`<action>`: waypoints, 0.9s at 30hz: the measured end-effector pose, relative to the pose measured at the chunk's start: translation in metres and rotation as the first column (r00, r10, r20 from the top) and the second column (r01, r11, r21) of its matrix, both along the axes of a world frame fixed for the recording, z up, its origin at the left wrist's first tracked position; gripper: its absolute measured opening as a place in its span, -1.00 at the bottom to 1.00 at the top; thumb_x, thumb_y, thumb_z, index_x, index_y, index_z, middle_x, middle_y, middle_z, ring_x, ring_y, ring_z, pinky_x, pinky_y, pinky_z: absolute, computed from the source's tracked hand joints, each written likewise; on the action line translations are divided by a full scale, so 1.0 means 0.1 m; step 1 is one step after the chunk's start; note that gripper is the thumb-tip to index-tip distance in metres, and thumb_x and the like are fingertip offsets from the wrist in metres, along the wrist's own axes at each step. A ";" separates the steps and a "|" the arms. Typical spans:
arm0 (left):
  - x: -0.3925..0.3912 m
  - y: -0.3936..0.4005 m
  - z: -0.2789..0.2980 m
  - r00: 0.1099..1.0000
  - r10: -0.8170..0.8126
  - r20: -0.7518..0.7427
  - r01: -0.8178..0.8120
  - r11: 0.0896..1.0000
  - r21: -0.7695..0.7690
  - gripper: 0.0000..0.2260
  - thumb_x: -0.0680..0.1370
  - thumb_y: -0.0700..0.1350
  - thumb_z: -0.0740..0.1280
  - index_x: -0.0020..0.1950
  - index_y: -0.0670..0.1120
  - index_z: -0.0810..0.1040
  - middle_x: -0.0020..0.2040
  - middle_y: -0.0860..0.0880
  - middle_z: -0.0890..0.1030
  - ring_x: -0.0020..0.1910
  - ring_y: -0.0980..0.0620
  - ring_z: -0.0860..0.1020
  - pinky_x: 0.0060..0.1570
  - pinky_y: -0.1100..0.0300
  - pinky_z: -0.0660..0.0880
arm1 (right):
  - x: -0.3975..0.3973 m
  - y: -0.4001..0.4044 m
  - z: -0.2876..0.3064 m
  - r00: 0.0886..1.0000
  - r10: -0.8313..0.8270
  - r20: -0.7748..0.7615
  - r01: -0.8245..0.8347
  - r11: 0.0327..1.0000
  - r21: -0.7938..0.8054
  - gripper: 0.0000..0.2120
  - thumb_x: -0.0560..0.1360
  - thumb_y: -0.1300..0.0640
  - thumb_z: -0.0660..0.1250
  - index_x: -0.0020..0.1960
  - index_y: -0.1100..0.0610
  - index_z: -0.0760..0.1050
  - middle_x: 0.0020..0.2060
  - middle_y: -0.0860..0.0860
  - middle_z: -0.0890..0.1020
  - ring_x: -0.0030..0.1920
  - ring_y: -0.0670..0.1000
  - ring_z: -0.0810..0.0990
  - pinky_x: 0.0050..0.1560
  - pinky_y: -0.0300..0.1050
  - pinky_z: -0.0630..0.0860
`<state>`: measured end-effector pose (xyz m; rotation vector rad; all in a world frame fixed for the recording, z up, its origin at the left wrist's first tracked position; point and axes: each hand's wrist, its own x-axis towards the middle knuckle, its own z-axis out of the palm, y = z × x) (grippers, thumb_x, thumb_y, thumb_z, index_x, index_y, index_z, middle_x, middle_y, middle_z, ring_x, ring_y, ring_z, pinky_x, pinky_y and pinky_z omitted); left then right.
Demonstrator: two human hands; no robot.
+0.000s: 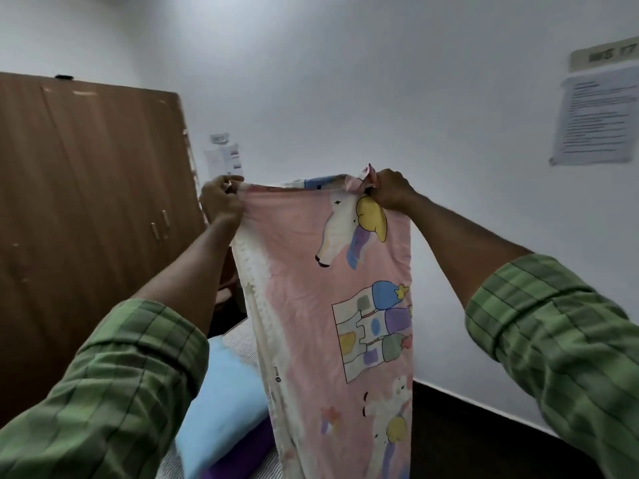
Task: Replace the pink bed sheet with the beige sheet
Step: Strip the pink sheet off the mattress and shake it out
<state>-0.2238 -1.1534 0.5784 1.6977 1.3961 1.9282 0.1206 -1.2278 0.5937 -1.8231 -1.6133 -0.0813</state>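
White wall, brown wardrobe, blue pillow.

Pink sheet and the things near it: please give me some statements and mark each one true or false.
1. Both hands, left hand and right hand, grip the top edge of the pink sheet. True.
2. The sheet lies flat on the bed. False: it hangs down, held up.
3. A blue pillow lies below left. True.
4. The wardrobe stands on the right. False: it is on the left.
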 end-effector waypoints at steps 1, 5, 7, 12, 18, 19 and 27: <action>-0.12 -0.08 -0.01 1.000 0.031 -0.002 -0.031 0.999 0.013 -0.76 0.55 -0.25 0.31 0.00 -0.03 0.75 -0.04 0.01 0.74 -0.07 0.08 0.67 0.02 0.18 0.62 | -0.09 0.05 -0.01 1.000 0.031 -0.001 -0.031 1.000 -0.004 -0.83 0.56 0.02 0.32 -0.04 0.13 0.50 -0.08 0.13 0.58 -0.05 0.19 0.56 -0.12 -0.07 0.41; -0.54 -0.34 -0.08 0.986 0.167 0.002 -0.167 0.986 0.009 -0.75 0.52 -0.19 0.28 -0.05 -0.01 0.75 -0.12 0.03 0.74 -0.13 0.07 0.68 -0.07 0.19 0.62 | -0.48 0.12 -0.06 0.989 0.148 -0.021 -0.148 0.989 -0.012 -0.82 0.55 0.00 0.32 -0.04 0.13 0.51 -0.10 0.11 0.57 -0.07 0.18 0.56 -0.11 -0.05 0.44; -0.73 -0.47 -0.13 0.974 0.227 0.023 -0.227 0.974 -0.011 -0.74 0.50 -0.19 0.26 -0.06 -0.01 0.76 -0.12 0.02 0.74 -0.13 0.07 0.68 -0.06 0.15 0.63 | -0.65 0.12 -0.11 0.979 0.202 -0.003 -0.202 0.979 -0.003 -0.84 0.53 0.02 0.31 -0.04 0.12 0.53 -0.10 0.11 0.59 -0.05 0.19 0.59 -0.11 -0.04 0.47; -1.03 -0.97 -0.23 0.948 0.317 0.019 -0.317 0.948 -0.012 -0.72 0.51 -0.26 0.25 -0.03 -0.06 0.75 -0.08 0.00 0.73 -0.14 0.14 0.65 -0.13 0.37 0.56 | -1.05 -0.03 -0.25 0.958 0.285 -0.010 -0.284 0.957 0.057 -0.83 0.50 0.10 0.28 0.03 0.13 0.57 -0.05 0.12 0.64 -0.03 0.19 0.60 -0.02 0.02 0.57; -1.41 -1.49 -0.22 0.902 0.432 -0.006 -0.431 0.902 0.031 -0.71 0.48 -0.17 0.23 -0.06 0.00 0.75 -0.09 0.03 0.74 -0.12 0.10 0.67 -0.09 0.27 0.58 | -1.40 -0.22 -0.21 0.935 0.352 -0.049 -0.348 0.934 0.077 -0.82 0.53 0.10 0.31 0.06 0.15 0.58 -0.07 0.10 0.60 -0.01 0.19 0.62 0.01 0.02 0.58; -1.44 -1.60 -0.21 0.894 0.448 -0.013 -0.448 0.894 0.031 -0.72 0.49 -0.18 0.24 -0.05 -0.01 0.75 -0.10 0.03 0.74 -0.13 0.11 0.66 -0.12 0.33 0.55 | -1.45 -0.26 -0.20 0.930 0.365 -0.048 -0.361 0.929 0.078 -0.84 0.53 0.10 0.32 0.05 0.15 0.57 -0.08 0.09 0.59 0.00 0.19 0.61 0.01 0.00 0.57; -1.76 -2.48 -0.12 0.845 0.530 -0.073 -0.527 0.848 0.064 -0.69 0.50 -0.31 0.23 -0.02 -0.07 0.74 -0.05 0.00 0.72 -0.12 0.13 0.61 -0.24 0.61 0.33 | -1.81 -0.77 -0.16 0.890 0.451 -0.063 -0.446 0.892 0.078 -0.76 0.55 0.09 0.33 0.12 0.21 0.59 0.06 0.22 0.64 0.09 0.26 0.61 0.02 -0.01 0.52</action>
